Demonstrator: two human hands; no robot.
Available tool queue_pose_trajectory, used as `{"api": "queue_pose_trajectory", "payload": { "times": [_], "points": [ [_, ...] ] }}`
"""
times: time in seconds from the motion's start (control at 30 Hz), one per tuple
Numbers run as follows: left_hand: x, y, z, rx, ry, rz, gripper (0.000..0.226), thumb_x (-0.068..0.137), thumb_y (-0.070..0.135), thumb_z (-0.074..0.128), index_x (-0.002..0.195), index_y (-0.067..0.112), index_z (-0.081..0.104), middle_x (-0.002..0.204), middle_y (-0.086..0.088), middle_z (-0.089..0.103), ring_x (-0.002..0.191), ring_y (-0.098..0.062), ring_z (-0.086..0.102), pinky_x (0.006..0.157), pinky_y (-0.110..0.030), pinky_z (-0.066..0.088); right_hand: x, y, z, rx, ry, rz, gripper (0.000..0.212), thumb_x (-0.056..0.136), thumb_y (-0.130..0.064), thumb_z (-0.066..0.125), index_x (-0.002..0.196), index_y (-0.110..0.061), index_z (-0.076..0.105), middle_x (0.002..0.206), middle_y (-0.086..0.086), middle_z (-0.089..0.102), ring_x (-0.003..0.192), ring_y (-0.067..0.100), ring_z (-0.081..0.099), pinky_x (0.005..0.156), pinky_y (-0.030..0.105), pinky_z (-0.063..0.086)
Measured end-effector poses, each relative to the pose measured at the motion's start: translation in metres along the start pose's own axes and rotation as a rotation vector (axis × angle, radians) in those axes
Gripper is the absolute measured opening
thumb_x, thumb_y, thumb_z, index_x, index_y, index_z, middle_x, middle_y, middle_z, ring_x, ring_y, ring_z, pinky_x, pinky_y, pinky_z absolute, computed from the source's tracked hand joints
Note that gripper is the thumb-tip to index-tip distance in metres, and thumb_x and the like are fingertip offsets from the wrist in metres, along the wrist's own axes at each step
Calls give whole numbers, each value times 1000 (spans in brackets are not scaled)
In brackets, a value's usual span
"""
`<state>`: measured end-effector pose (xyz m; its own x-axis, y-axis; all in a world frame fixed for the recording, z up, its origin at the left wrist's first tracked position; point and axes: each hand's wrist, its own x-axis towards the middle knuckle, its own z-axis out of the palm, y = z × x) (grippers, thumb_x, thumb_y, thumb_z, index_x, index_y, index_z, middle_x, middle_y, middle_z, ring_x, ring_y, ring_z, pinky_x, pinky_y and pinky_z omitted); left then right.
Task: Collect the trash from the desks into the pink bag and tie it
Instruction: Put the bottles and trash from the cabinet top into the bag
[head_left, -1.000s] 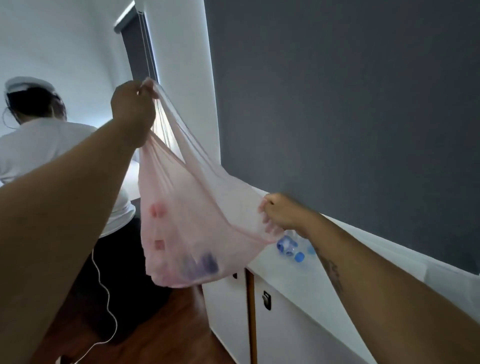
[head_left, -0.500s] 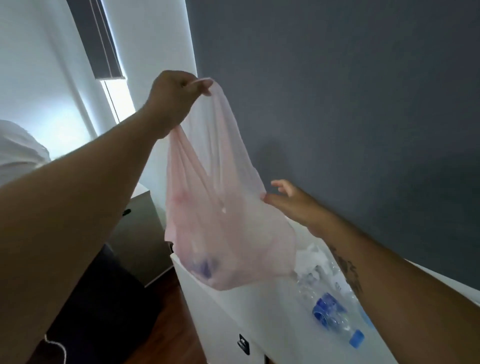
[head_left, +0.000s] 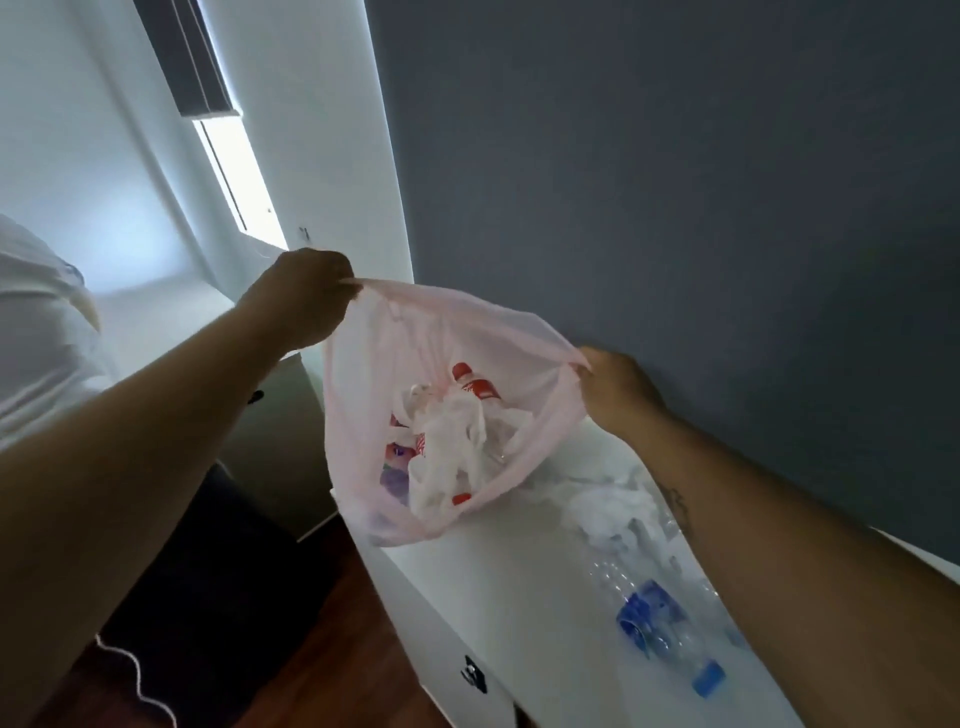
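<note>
- Pink bag (head_left: 358, 415), seen from the head camera: a thin, see-through plastic sack held in the air with its mouth stretched wide, hanging over the near end of a white desk (head_left: 498, 587) and partly past its left edge.
- Left hand (head_left: 306, 296) is closed in a fist, pinching the far left rim of the bag between thumb and fingers.
- Right hand (head_left: 618, 389) is closed on the right rim of the bag, fingers curled around the bunched plastic.
- Around the bag: a dark grey wall (head_left: 675, 182) runs behind the desk; a white wall and a narrow bright window (head_left: 239, 171) with a dark roller blind (head_left: 182, 57) stand to the left.
- On the desk, under the right forearm, lies crumpled white plastic (head_left: 608, 506) and a clear, ridged, crushed bottle (head_left: 649, 613) with a blue label and blue cap, lying on its side. The forearm hides part of this pile.
- A second person in a white shirt (head_left: 36, 332) is at the left edge, mostly blocked by the left arm.
- Below, a reddish wood floor (head_left: 332, 649) and a wavy white cable (head_left: 130, 670) over a dark surface.
- Inside the bag: wrinkled white wrappers (head_left: 452, 441), a bottle with a red cap and red label (head_left: 475, 382), and blurred purple and red pieces low on the left side. The bag's bottom sags in a rounded pouch.
</note>
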<state>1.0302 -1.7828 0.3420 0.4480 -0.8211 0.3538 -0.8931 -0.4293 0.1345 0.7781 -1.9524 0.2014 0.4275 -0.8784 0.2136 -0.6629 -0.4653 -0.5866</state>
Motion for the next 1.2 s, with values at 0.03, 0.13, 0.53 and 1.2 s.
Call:
{"api": "queue_pose_trajectory", "payload": {
  "times": [0.03, 0.13, 0.53, 1.2],
  "points": [
    [-4, 6, 10, -178, -3, -74, 26, 100, 14, 44, 111, 0, 63, 94, -14, 65, 87, -32, 63, 75, -37, 51, -4, 12, -2, 62, -22, -20, 21, 97, -29, 46, 102, -19, 63, 105, 10, 66, 97, 32, 63, 83, 40, 52],
    [-16, 34, 37, -596, -5, -293, 38, 103, 26, 38, 123, -4, 51, 96, -24, 63, 64, -26, 59, 58, -36, 54, -28, 46, -13, 256, -222, -3, 72, 80, -53, 68, 142, -27, 41, 142, 3, 48, 128, 22, 49, 104, 43, 43],
    [-33, 94, 79, -502, -16, -339, 40, 103, 35, 32, 110, 9, 61, 100, -18, 64, 84, -37, 59, 87, -47, 53, -129, 148, 15, -416, -426, 232, 94, 73, -86, 38, 148, -50, -4, 162, 2, -9, 146, 42, 4, 113, 59, 18],
    [-31, 104, 79, -637, 52, -338, 46, 93, 42, 38, 73, 8, 61, 72, -7, 60, 70, -27, 56, 66, -32, 45, -126, -4, 10, -119, -69, -470, 69, 79, -53, 67, 136, -39, 30, 148, -7, 34, 117, 17, 55, 94, 30, 50]
  ]
}}
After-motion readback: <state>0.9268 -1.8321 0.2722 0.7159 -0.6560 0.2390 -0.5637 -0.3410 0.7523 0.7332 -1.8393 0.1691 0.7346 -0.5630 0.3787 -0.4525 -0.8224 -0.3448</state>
